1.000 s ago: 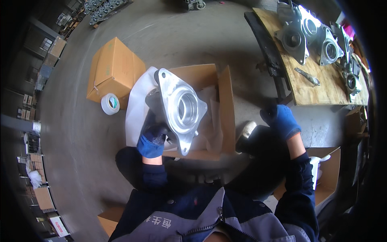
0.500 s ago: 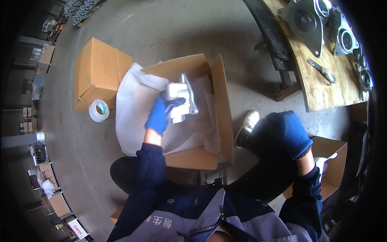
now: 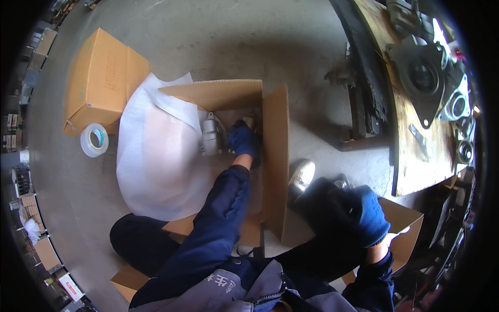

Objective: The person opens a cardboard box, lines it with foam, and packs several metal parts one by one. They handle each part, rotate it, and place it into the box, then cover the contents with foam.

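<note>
left hand (image 3: 243, 139): blue glove, reached down into the open carton (image 3: 270, 156), fingers curled against the grey metal casting (image 3: 210, 136); a full grip cannot be told.
right hand (image 3: 370, 216): well right of carton, fingers loosely bent over the knee, nothing held, likely for balance.
casting: low inside carton, against white foam wrap (image 3: 156, 161), presumably as padding.
around: tape roll (image 3: 94, 139) and closed box (image 3: 101, 78) left of carton; workbench (image 3: 410, 166) to its right.
obstruction: upright carton flap beside wrist.

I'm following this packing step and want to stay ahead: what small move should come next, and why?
Probably let go and draw the left hand up out of the open cardboard box. The metal part already sits low inside it against the white foam sheet, while the right hand rests on the knee, holding nothing.
</note>
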Demonstrator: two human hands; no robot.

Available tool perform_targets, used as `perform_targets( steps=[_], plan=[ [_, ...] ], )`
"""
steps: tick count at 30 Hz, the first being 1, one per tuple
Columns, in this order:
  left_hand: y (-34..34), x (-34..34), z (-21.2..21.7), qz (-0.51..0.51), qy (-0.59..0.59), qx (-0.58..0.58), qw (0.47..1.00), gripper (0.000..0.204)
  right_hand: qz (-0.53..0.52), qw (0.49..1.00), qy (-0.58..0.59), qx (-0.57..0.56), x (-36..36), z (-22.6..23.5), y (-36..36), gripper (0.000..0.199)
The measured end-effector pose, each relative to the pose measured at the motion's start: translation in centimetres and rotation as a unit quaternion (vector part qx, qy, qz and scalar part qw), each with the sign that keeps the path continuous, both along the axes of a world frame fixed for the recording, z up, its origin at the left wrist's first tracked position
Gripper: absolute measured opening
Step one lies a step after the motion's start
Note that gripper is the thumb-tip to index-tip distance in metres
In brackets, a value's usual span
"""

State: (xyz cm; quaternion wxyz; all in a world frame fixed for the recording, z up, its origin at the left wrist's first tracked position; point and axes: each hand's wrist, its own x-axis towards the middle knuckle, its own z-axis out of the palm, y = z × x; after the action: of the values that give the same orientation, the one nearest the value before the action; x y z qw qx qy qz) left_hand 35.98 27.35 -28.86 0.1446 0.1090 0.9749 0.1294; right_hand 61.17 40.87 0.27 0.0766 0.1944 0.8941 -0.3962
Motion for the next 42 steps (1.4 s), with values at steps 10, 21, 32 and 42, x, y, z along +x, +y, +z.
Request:
perform_targets(
  steps=[10,21,32,42],
  plan=[
    [0.3,-0.3,-4.5,0.034,-0.05,-0.048,0.997,0.056,0.034,0.999,0.032,0.004,-4.0,2.8,-2.4,0.019],
    [-4.4,-2.2,2.7,-0.073,0.016,0.173,0.982,0.075,-0.301,0.768,0.373,0.425,-3.8,7.2,4.9,0.055],
    [-10.5,0.1,19.9,-0.007,0.001,0.505,0.863,0.05,-0.397,0.827,0.052,0.396,-9.3,9.1,17.7,0.028],
    [-10.0,8.0,28.2,-0.018,-0.736,0.595,0.324,0.057,0.177,0.953,0.216,0.119,-4.4,15.9,4.5,0.039]
  ],
)
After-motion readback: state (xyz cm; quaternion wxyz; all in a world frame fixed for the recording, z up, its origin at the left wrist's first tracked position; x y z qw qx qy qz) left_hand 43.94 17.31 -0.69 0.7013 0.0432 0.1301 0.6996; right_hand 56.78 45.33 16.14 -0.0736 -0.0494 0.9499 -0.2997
